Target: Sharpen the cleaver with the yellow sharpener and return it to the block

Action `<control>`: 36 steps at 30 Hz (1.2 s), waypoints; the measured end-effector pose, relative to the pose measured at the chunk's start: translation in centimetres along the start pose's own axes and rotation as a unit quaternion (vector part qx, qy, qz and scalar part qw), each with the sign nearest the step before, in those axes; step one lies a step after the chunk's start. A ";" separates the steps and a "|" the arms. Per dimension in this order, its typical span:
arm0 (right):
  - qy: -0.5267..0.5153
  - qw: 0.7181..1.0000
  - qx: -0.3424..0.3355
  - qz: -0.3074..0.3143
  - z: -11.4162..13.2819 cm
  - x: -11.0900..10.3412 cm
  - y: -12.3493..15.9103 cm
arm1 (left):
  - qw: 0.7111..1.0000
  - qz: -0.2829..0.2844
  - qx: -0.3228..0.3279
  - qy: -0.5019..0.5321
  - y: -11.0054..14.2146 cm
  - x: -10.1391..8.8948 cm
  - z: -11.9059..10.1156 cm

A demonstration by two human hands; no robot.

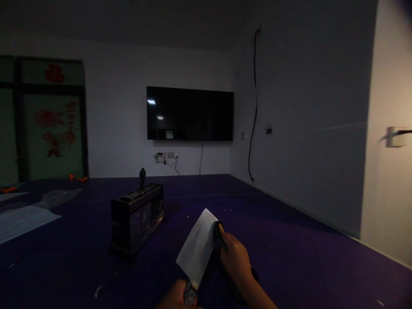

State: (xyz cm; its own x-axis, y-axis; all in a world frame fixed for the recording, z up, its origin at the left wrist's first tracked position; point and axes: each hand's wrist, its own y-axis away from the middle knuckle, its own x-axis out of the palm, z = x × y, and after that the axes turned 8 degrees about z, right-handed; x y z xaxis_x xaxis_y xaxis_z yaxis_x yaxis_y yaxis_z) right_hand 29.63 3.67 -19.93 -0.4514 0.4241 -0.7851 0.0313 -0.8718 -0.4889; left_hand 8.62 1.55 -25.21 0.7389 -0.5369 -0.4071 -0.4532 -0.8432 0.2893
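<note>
The left hand [178, 296], low at the frame edge, is closed around the handle of a cleaver [198, 246], blade pointing up. The right hand [236, 259] presses a dark cloth [220, 234] on the blade's right edge. A knife block [137, 219] stands left on the purple floor [289, 240].

Dim room. Left hand [177, 298] at bottom edge grips handle of cleaver [198, 246], broad blade tilted up and right. Right hand [236, 259] rests against blade's far edge, pressing dark cloth [220, 234] to it. Dark knife block [137, 219] stands left on purple floor [289, 249], one handle upright in top slot. Black TV [189, 113] on back wall. White sheets [19, 219] at far left.
</note>
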 end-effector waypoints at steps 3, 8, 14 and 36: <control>-0.007 1.000 -0.013 0.009 0.3 0.0 0.2 | 1.000 -0.001 0.019 0.006 0.1 0.0 -0.1; -0.015 0.999 -0.030 0.030 0.9 0.2 0.5 | 1.000 -0.017 0.005 0.015 0.1 0.1 -0.1; -0.008 0.998 -0.043 0.052 1.4 0.3 0.7 | 1.000 -0.008 0.005 0.005 -0.1 -0.1 0.1; -0.008 0.996 -0.049 0.075 1.9 0.5 0.9 | 0.998 -0.027 0.020 0.049 1.3 0.2 -1.0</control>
State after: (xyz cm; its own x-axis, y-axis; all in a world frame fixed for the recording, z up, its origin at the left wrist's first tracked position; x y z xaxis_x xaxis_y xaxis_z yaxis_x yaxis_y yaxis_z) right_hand 27.78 2.66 -20.05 -0.4501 0.2865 -0.8458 0.1860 -0.8963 -0.4026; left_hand 8.74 0.37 -24.03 0.8067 -0.4871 -0.3346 -0.4297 -0.8722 0.2337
